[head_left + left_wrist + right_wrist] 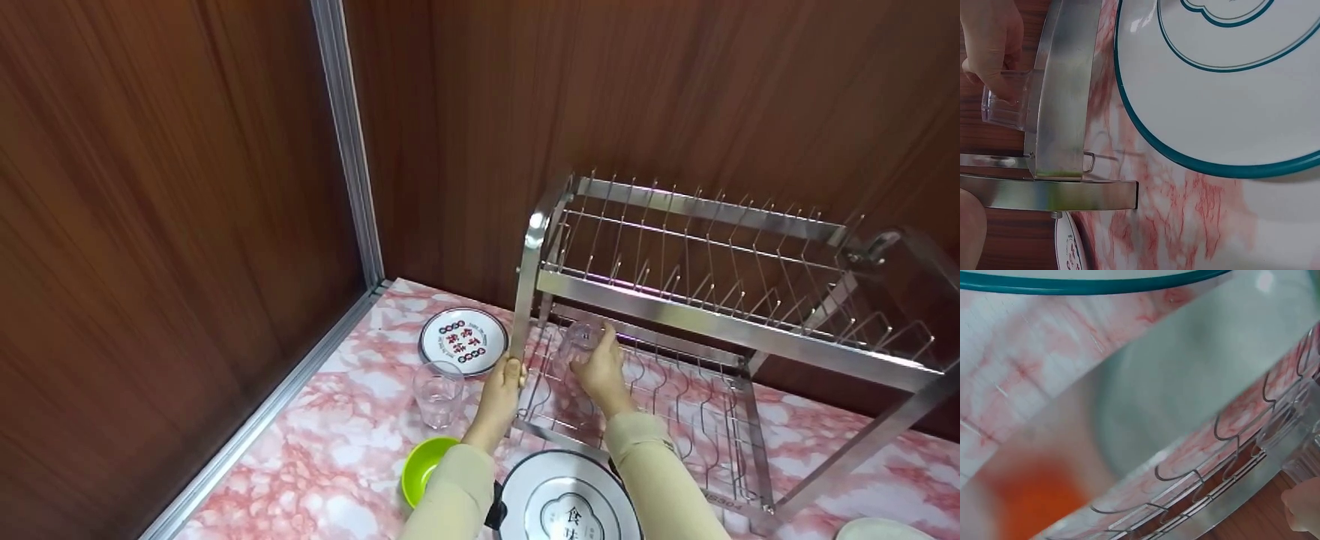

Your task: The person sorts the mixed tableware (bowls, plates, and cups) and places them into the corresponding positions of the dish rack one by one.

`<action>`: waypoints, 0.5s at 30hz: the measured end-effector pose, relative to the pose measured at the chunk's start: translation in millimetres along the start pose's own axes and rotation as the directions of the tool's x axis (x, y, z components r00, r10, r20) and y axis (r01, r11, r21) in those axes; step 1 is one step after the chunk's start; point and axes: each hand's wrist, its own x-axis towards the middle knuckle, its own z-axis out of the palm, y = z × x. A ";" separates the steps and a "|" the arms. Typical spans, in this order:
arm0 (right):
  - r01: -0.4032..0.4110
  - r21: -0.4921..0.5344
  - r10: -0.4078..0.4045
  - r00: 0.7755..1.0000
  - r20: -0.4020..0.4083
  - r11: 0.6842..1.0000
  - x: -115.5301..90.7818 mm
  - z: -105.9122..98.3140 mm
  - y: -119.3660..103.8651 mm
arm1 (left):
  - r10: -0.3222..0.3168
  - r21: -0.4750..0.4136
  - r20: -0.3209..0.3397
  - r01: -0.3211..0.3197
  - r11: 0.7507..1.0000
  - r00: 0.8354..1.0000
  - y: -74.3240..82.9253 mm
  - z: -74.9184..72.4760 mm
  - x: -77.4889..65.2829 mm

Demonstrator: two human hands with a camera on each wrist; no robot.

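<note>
In the head view my left hand [499, 394] grips the left upright of a two-tier metal dish rack [529, 300]. My right hand [602, 371] reaches inside the lower tier and holds a clear cup [576, 345], its fingers around the side. The left wrist view shows that clear cup [1005, 104] on its side behind the rack's metal bar [1067, 90], with the right hand [994, 42] on it. Part of the cup [1292, 422] and of the right hand [1304, 506] appear at the right edge of the right wrist view, beside the wire dividers.
A second clear cup [439, 397] stands left of the rack, before a small printed plate [463, 341]. A green bowl [420, 469] and a large white plate [525, 487] lie nearer me. A white dish [881, 531] shows at lower right. Wood-panel walls meet behind.
</note>
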 end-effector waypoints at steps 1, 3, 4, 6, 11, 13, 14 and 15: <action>-0.010 0.002 0.010 1.000 0.002 1.000 -1.2 -0.8 1.1 | 0.001 0.005 0.001 -0.001 1.000 1.000 -0.2 1.0 0.1; -0.029 0.014 0.029 1.000 0.008 0.999 -4.2 -2.3 2.5 | 0.006 0.009 0.002 -0.006 1.000 1.000 -1.8 2.8 0.7; -0.035 0.019 0.035 0.999 0.008 0.999 -5.9 -2.8 3.2 | 0.005 0.006 0.003 -0.005 1.000 1.000 -5.2 3.7 1.9; -0.041 0.032 0.041 0.999 0.007 0.999 -9.4 -3.3 4.0 | 0.008 0.000 0.005 -0.008 1.000 1.000 -13.6 5.5 4.6; -0.029 0.032 0.029 1.000 0.000 0.999 -18.3 -1.9 7.8 | 0.070 -0.015 0.011 -0.070 0.997 0.997 -31.4 5.8 8.9; -0.021 0.030 0.021 1.000 -0.001 0.999 -22.4 -0.5 8.7 | 0.149 -0.022 0.012 -0.148 0.989 0.989 -34.3 3.3 9.1; -0.015 0.028 0.015 1.000 -0.001 1.000 -24.7 0.2 8.7 | 0.161 -0.024 0.010 -0.161 0.987 0.987 -35.3 1.8 9.4; -0.009 0.021 0.009 1.000 0.000 1.000 -27.1 1.0 8.5 | 0.174 -0.024 0.006 -0.174 0.984 0.985 -35.7 0.4 9.6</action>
